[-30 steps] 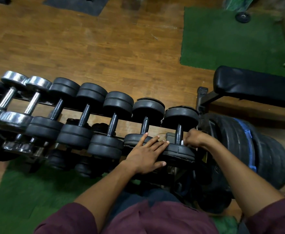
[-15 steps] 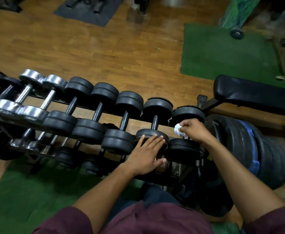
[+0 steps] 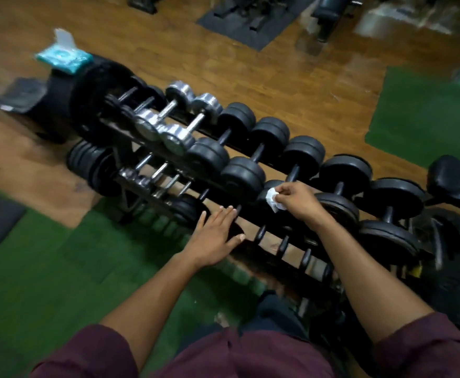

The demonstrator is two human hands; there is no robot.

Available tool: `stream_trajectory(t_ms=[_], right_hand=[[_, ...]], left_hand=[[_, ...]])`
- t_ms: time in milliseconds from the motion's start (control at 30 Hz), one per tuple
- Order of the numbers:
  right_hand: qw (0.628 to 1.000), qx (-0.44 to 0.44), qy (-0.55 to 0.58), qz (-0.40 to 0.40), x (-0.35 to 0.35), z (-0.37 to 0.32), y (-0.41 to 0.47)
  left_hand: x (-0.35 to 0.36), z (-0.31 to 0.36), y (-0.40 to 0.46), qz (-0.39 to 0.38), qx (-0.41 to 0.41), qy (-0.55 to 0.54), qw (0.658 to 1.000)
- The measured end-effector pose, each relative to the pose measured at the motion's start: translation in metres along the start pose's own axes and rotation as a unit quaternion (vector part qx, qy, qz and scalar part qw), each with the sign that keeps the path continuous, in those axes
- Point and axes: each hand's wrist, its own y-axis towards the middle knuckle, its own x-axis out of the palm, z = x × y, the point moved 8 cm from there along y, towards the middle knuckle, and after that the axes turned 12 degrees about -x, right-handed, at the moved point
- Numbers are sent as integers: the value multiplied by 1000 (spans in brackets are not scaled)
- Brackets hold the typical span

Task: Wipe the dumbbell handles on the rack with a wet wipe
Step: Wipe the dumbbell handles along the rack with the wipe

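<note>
A two-tier rack [image 3: 250,159] holds a row of black dumbbells [image 3: 316,170] and, further left, chrome dumbbells [image 3: 180,115]. My right hand [image 3: 298,201] pinches a crumpled white wet wipe [image 3: 274,200] above the near head of a black dumbbell on the top tier, clear of any handle. My left hand [image 3: 215,236] lies flat with straight fingers on the front of the lower tier, over a black dumbbell head. Lower-tier handles [image 3: 283,244] show between my two arms.
A teal wet-wipe pack [image 3: 64,58] lies on stacked black plates [image 3: 92,96] at the rack's left end. A black bench pad [image 3: 455,184] and large plates [image 3: 457,257] stand at the right. Green mats [image 3: 41,268] cover the near floor; wooden floor lies beyond.
The view has swung left. My right hand carried the wipe left from the rightmost dumbbell. My left hand moved from the top-tier dumbbell heads down to the lower tier.
</note>
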Motion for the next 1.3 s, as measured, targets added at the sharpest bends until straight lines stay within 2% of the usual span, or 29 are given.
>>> stream_trajectory(t_ms=[233,500,700,1000,1300], right_hand=[[995,-46,-11,-84,99,-82,27],[983,-88,-20,-161,170,-153,66],[978,-97,-14,-185,212,-185,109],[974,-92,-26,-207,253,-209,190],[966,-101,-31,-234,298,-251,249]], left_hand=[[-38,-122,-46,38,-129,-55,989],[-72,-205,-68,77,-217,-102,968],[-94,-252,-57,83,-251,-113,958],[-137,-312,5,54,-253,-93,962],[-167,-363,38,57,-264,-112,956]])
